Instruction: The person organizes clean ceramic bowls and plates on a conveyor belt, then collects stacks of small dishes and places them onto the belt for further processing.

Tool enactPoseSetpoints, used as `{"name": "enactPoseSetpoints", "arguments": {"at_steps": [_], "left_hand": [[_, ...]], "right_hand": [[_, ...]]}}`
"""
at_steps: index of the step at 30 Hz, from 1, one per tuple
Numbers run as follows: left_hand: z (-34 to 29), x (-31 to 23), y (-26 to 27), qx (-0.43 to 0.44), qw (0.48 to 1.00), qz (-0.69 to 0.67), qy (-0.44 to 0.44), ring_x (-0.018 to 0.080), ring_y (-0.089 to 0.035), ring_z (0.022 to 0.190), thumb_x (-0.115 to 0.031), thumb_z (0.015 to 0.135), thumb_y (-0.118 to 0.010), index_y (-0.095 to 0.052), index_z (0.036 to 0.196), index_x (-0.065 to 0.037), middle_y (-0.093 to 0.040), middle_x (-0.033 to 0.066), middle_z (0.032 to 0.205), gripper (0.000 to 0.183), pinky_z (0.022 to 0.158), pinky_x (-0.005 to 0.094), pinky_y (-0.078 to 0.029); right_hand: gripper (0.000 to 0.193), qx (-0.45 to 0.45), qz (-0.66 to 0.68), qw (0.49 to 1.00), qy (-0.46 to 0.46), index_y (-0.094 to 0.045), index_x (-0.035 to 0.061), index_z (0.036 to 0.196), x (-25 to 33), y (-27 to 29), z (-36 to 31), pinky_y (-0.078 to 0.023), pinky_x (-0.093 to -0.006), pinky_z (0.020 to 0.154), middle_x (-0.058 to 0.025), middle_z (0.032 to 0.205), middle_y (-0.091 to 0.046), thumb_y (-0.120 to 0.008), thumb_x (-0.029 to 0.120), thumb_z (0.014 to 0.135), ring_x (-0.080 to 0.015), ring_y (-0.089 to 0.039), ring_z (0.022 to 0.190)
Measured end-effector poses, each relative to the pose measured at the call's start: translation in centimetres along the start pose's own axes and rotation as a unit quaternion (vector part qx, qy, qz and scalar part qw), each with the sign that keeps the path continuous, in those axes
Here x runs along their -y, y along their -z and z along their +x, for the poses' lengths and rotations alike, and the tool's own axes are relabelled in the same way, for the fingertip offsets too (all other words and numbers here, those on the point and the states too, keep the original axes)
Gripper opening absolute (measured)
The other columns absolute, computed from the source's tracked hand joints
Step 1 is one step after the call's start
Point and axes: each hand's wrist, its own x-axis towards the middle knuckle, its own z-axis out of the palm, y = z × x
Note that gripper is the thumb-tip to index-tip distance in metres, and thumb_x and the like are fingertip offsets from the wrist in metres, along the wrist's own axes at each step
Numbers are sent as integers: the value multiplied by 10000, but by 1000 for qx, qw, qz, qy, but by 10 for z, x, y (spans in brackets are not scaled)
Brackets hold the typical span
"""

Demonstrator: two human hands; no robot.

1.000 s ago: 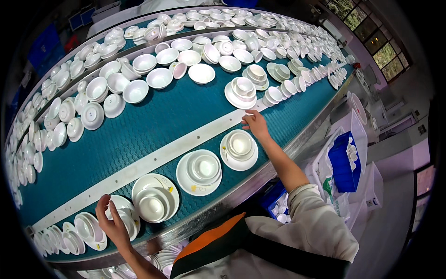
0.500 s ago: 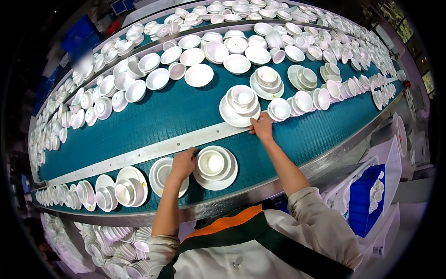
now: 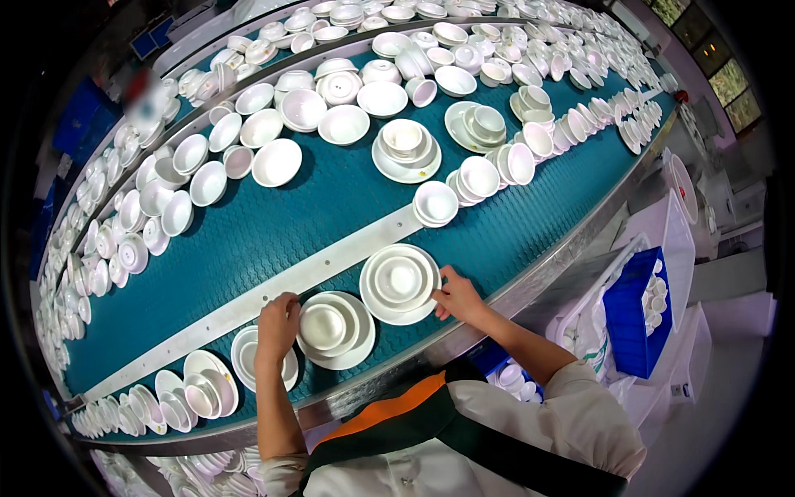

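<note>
My right hand (image 3: 458, 296) pinches the right rim of a white plate (image 3: 377, 312) with nested white bowls (image 3: 399, 278) on it, on the near green lane. To its left stands another white plate (image 3: 359, 348) bearing stacked bowls (image 3: 322, 326). My left hand (image 3: 279, 325) is closed, its fingers curled by that plate's left rim; whether they grip it is hidden. Partly behind my left wrist is a further plate-and-bowl set (image 3: 246, 358). Farther left along the lane, several similar sets (image 3: 207, 389) lean in a row.
A pale metal rail (image 3: 331, 257) divides the green conveyor belt (image 3: 273, 240). Beyond it, many white bowls (image 3: 277, 162) crowd the far side, with plate sets (image 3: 407, 151) nearer. A row of leaning bowls (image 3: 479, 176) runs right. A blue crate (image 3: 633, 331) holds small cups at right.
My right hand has brought the plate with nested bowls from beyond the rail onto the near lane, beside the other set. My left hand stays by that set's rim. The view has shifted.
</note>
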Motion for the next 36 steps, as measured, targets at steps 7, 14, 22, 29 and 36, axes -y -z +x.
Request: {"name": "enactPoseSetpoints", "arguments": {"at_steps": [7,14,22,29,36], "left_hand": [[91,-48,-20,42,987,-63,-139,311,-532,886,-128,775,-530,-508,1000,17,-557,180,975,268,738,362,-432],[199,-80,-63,141,900,-403,86,279,-497,958,-115,802,-449,-310,1191,86,-442,228,1114,459,721,336,-472],[252,-113,-118,21,903,-393,174,222,-582,699,-92,749,-498,-349,1141,121,-534,194,933,471,549,280,-505],[265,-133,-130,-7,952,-223,210,294,-590,545,-99,628,-540,-570,780,10,-596,168,685,189,528,376,-477],[247,-122,-152,-54,874,-447,181,217,-576,645,-36,667,-541,-508,886,7,-552,120,799,226,503,325,-484]], "right_hand": [[272,104,-272,953,80,-562,16,881,101,89,1,-459,-276,532,-81,651,-602,-564,247,738,-153,-592,564],[365,-197,-467,834,219,-536,35,1002,185,261,159,-454,-312,627,-85,737,-599,-596,178,671,-197,-580,684],[774,131,-428,891,-79,-361,41,1222,157,322,296,-452,-343,781,-157,1134,-468,-724,281,582,-265,-502,990],[611,236,-331,910,-80,-466,12,1079,147,340,310,-490,-288,642,-81,967,-535,-728,244,578,-169,-562,772],[418,256,-270,925,74,-551,11,972,145,325,309,-432,-282,739,-55,899,-585,-672,96,581,-156,-547,791]]}}
